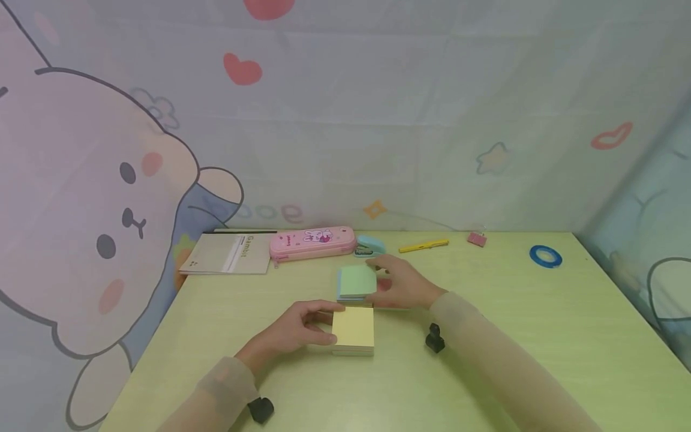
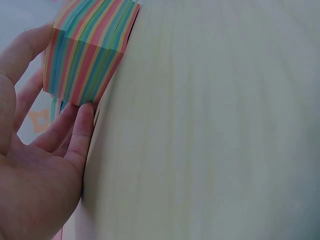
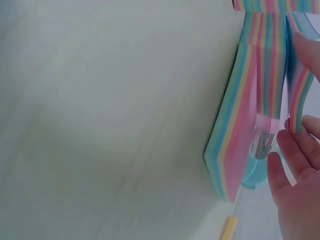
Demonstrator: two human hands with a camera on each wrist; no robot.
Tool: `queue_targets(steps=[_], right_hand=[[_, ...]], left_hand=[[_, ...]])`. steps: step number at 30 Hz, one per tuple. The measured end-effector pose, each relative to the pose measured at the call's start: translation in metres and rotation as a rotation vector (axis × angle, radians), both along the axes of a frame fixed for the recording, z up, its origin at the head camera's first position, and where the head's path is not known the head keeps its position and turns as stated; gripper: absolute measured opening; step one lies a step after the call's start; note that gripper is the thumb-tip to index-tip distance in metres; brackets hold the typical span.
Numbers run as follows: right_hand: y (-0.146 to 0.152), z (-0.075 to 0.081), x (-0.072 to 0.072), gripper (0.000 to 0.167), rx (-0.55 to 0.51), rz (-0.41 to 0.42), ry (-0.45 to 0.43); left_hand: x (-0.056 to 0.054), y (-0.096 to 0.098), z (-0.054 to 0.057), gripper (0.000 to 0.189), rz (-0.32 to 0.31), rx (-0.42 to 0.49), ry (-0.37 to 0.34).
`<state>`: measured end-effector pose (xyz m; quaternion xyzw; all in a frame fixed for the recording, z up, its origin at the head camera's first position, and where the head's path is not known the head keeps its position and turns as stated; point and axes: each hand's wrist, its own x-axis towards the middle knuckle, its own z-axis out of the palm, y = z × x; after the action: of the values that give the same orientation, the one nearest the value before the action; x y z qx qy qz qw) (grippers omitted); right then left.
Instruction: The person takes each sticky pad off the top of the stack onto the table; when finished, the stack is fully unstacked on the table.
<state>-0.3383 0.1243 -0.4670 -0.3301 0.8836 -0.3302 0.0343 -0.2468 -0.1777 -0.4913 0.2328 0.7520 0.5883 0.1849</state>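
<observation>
Head view: left hand has the yellow-topped stack on the near-middle desk, thumb and fingers curled onto its left side. Right hand is just beyond, fingers bent, gripping the green-topped pad at its right side; pad sits right behind the yellow-topped stack. Far edge, left to right: notebook, pink pencil case, mint stapler, yellow pen, pink clip, blue tape roll. Left wrist view: stack sides striped pink, yellow, blue, green; fingers touch its edges, palm clear of it. Right wrist view: thumb and fingers pinch the green-topped pad's striped edges, pad slightly bowed. Pink-faced pad lies just beside, apart from the fingers.
</observation>
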Motion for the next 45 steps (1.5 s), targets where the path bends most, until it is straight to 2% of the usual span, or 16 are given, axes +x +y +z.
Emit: queue_targets(steps=[6, 12, 20, 26, 33, 37, 45], right_hand=[[0.022, 0.006, 0.004, 0.086, -0.05, -0.041, -0.044], [0.063, 0.007, 0.011, 0.086, -0.061, -0.104, -0.084], [0.122, -0.005, 0.02, 0.084, -0.031, -0.148, -0.066], [0.151, -0.014, 0.024, 0.081, 0.039, -0.159, -0.068], [0.152, -0.02, 0.028, 0.084, 0.176, -0.123, -0.024], [0.145, -0.019, 0.026, 0.082, 0.199, -0.118, 0.02], [0.137, -0.016, 0.022, 0.081, 0.211, -0.094, 0.015]], left_hand=[[0.001, 0.001, -0.001, 0.057, 0.002, 0.002, -0.003], [0.002, 0.0, -0.001, 0.057, 0.007, 0.001, 0.004], [0.002, 0.0, -0.001, 0.058, 0.01, -0.012, 0.002], [0.002, 0.0, 0.001, 0.057, 0.01, -0.01, 0.018], [0.002, -0.001, 0.001, 0.057, 0.004, -0.012, 0.022], [0.002, 0.0, 0.001, 0.057, 0.009, -0.012, 0.008], [0.001, 0.002, 0.001, 0.057, 0.008, -0.006, 0.0]])
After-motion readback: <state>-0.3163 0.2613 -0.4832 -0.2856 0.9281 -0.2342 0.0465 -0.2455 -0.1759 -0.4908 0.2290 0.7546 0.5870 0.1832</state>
